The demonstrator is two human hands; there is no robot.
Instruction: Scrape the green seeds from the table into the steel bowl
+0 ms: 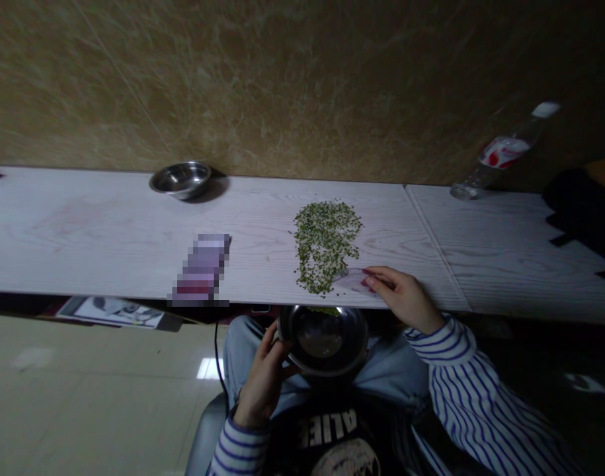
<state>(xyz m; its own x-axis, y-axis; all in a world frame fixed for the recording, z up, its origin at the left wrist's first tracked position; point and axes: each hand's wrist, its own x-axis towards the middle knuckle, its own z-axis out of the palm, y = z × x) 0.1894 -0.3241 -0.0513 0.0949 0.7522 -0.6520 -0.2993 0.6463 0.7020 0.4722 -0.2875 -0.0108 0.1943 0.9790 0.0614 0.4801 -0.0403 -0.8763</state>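
Small green mung beans [326, 231] lie spread in a patch on the pale wood-grain table [262, 218], reaching down towards its front edge. My right hand [404, 294] pinches a thin, see-through plastic piece [350, 280], whose far end touches the lower right of the patch; its exact kind is unclear. Over my lap, just below the table edge, my left hand [265, 377] grips the left rim of a steel bowl [324, 344]. Some green beans show inside the bowl along its far side, by the table edge.
A smaller steel bowl [182, 180] stands at the back left near the wall. A pixelated phone-like item [201, 270] lies by the front edge. At right rear are a clear bottle [503, 152] and a dark object [587, 211]. A black cable [217, 357] hangs below.
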